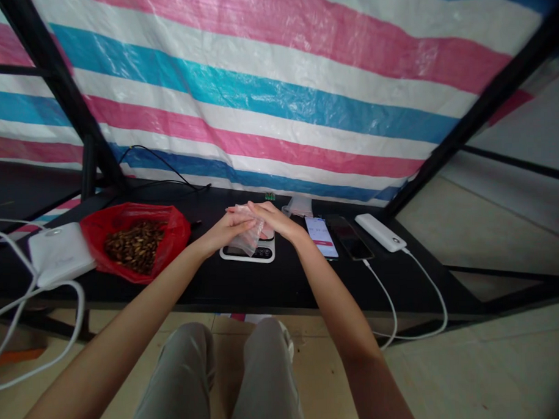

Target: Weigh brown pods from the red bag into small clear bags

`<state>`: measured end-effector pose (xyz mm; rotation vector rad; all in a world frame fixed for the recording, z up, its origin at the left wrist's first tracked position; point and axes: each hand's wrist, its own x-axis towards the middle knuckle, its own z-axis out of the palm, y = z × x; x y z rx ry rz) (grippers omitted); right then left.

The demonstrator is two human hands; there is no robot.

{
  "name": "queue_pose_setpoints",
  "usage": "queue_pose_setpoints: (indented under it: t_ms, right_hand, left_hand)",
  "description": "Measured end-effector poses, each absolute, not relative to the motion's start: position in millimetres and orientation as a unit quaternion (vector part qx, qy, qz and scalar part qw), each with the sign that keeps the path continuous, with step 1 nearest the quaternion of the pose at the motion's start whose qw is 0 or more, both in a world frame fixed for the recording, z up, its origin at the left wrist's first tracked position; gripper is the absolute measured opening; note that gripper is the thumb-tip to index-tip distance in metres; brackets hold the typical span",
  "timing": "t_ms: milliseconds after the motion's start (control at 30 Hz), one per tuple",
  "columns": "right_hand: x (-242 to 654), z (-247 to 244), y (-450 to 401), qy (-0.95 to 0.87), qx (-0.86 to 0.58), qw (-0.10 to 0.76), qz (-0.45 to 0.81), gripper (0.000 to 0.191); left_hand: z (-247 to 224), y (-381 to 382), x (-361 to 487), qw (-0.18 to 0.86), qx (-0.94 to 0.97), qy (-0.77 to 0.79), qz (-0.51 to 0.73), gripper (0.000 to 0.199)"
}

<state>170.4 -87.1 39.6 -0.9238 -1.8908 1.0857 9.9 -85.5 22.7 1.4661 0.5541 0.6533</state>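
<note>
Both hands meet over a white digital scale (270, 251) near the middle of the black table. A small clear plastic bag (252, 240) is held between them, its lower part hanging over the scale's front panel. My left hand (230, 228) has its fingers closed on the bag from the left. My right hand (273, 219) grips it from the right, fingertips touching the left hand. Part of the scale's top is hidden by the hands and bag. Left of the scale, an open red plastic bag (177, 228) holds many small brown pieces (136, 245).
Right of the scale lie a lit phone (321, 235), a dark phone (354, 238) and a white power bank (380, 231) with cables. Behind are clear packets (300, 206) and small green items (270, 197). A white device (61, 254) with looping cables sits far left on the table (264, 292).
</note>
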Motion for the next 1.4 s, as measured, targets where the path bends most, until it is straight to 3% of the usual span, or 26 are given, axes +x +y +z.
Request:
queue_pose_setpoints:
  t_ms: [167, 400, 867, 1233, 1400]
  right_hand:
    - [199.8, 45.0, -77.8, -0.783, -0.331, 0.330, 0.410, 0.046]
    - [211.3, 45.7, -78.7, -0.779, -0.333, 0.376, 0.375, 0.046]
    - [238.4, 44.3, -76.6, -0.700, -0.431, 0.456, 0.342, 0.051]
    - [244.5, 52.5, -86.1, -0.708, -0.374, 0.477, 0.362, 0.035]
    - [249.9, 45.6, -86.4, -0.663, -0.365, 0.507, 0.413, 0.050]
  left_hand:
    - [19.3, -76.6, 26.6, 0.675, 0.654, 0.234, 0.250, 0.044]
    - [19.1, -66.6, 57.3, 0.621, 0.656, 0.241, 0.356, 0.038]
    - [-2.5, -69.4, 76.1, 0.640, 0.665, 0.240, 0.301, 0.046]
    - [-7.3, -74.0, 73.7, 0.600, 0.706, 0.241, 0.288, 0.040]
    - [1.7, -74.6, 69.8, 0.585, 0.652, 0.259, 0.407, 0.041]
